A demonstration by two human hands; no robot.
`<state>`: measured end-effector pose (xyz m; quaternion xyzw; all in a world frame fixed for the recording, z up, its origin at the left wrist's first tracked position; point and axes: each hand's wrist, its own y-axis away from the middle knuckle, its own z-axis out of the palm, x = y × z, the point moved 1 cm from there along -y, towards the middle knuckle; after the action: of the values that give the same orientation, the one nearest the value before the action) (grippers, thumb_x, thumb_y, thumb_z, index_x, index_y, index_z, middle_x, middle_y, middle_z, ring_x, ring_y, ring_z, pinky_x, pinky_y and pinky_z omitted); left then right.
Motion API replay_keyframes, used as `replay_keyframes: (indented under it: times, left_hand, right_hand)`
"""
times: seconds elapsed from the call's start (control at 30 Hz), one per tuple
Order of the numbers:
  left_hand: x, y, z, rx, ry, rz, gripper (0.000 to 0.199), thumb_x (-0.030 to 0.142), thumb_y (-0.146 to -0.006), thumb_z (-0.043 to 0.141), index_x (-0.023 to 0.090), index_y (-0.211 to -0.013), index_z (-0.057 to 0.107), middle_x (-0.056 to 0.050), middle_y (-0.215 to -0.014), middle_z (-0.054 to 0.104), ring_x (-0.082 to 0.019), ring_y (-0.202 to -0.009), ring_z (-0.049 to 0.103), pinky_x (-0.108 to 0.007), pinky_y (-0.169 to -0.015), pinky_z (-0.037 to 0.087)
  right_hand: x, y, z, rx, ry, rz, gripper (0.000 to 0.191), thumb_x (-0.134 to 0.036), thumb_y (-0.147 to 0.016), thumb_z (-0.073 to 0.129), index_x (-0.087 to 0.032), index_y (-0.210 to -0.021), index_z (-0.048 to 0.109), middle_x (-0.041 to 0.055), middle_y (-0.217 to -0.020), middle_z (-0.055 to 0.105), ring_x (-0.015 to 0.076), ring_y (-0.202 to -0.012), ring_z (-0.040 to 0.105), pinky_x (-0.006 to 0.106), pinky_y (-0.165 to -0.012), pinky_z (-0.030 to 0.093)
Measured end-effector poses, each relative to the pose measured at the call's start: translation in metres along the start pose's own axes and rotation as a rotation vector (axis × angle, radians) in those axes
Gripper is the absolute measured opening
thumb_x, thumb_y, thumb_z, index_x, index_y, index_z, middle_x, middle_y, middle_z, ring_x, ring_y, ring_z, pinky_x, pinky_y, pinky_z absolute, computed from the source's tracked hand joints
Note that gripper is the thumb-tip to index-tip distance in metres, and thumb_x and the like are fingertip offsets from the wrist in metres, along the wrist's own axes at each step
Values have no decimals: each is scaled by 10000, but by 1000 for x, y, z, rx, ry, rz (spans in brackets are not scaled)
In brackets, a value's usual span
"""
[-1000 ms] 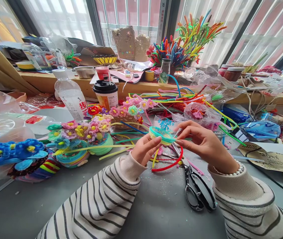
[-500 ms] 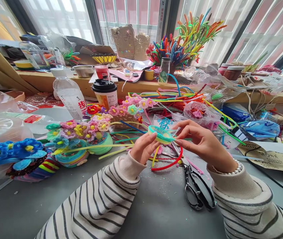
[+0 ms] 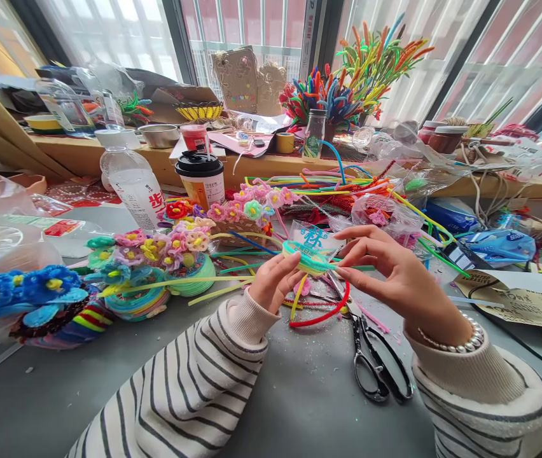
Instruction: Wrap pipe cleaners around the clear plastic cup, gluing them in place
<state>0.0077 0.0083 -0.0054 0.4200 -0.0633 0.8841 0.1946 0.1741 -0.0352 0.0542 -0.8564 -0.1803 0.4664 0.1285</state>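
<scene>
Here, in the head view, my left hand (image 3: 271, 285) pinches the coil (image 3: 306, 259) above the table (image 3: 294, 394), short of its window edge; whether my right hand (image 3: 388, 270) grips too, I can't tell. Probably light, soft, squashable: best held lightly by the rim.

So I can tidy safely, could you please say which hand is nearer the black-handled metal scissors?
Right. The right hand is near the blade end of the scissors; the left hand is farther away, to their left.
</scene>
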Motion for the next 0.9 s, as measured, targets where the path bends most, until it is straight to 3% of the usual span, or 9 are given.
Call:
replay_keyframes:
  times: [0.13, 0.23, 0.33, 0.4, 0.5, 0.57, 0.67, 0.73, 0.9]
  left_hand:
    - [0, -1, -1, -13, 32, -10, 232, 276, -671, 645, 133, -852, 657, -76, -951, 671, -235, -1012, 573, -341, -927, 401]
    - [2, -2, -1, 24, 124, -41, 217, 265, -688, 622, 132, -858, 647, -76, -968, 663, -207, -995, 579, -318, -923, 414]
    - [5, -3, -1, 45, 210, -59, 264, 290, -708, 595, 127, -913, 629, -87, -1009, 643, -199, -989, 581, -300, -907, 435]
    - [7, -3, 0, 42, 241, -65, 307, 316, -719, 578, 115, -947, 614, -107, -1045, 622, -215, -1020, 565, -299, -912, 437]
    - [9, -3, 1, 62, 260, -67, 348, 328, -716, 577, 98, -976, 596, -130, -1060, 602, -235, -1074, 532, -302, -937, 425]
    - [10, -3, 2, 79, 272, -67, 369, 335, -705, 587, 89, -979, 590, -139, -1052, 599, -248, -1101, 512, -304, -947, 420]
    - [11, -3, 2, 109, 300, -58, 371, 344, -695, 599, 86, -962, 595, -140, -1028, 605, -256, -1111, 505, -291, -931, 436]
    - [11, -3, 1, 124, 320, -46, 352, 335, -699, 600, 96, -958, 597, -132, -1016, 612, -251, -1104, 512, -278, -904, 455]
    - [12, -4, 0, 149, 353, -39, 322, 320, -727, 576, 105, -968, 591, -123, -1008, 616, -248, -1096, 519, -272, -863, 485]
  right_hand:
    - [-19, 7, -7, 43, 41, -10, 138, -341, -728, 611, -209, -689, 600, 67, -1044, 547, 213, -1051, 503, 317, -782, 488]
    - [-34, 13, -20, 184, 85, -27, 158, -354, -751, 579, -227, -659, 592, 53, -1001, 579, 206, -1053, 503, 323, -829, 461]
    - [-38, 17, -36, 361, 182, 62, 165, -366, -768, 544, -230, -685, 586, 49, -1012, 597, 194, -1015, 526, 298, -772, 471]
    - [-31, 22, -44, 385, 270, 143, 187, -404, -757, 534, -230, -718, 590, 51, -967, 622, 194, -929, 564, 291, -704, 479]
    - [0, 40, -49, 194, 489, 328, 282, -490, -733, 504, -225, -716, 599, 53, -746, 650, 193, -647, 590, 320, -576, 466]
    - [28, 58, -51, 25, 667, 493, 303, -492, -732, 490, -217, -684, 607, 65, -690, 652, 210, -591, 583, 338, -548, 450]
    - [67, 84, -55, 41, 958, 565, 345, -470, -757, 453, -163, -714, 605, 129, -744, 636, 259, -664, 589, 369, -599, 441]
    - [86, 95, -57, 8, 1093, 606, 413, -492, -785, 391, -163, -633, 589, 158, -696, 614, 284, -667, 583, 384, -610, 428]
    - [109, 99, -58, -95, 1072, 662, 464, -579, -745, 392, -184, -595, 584, 135, -665, 622, 288, -682, 588, 376, -635, 428]
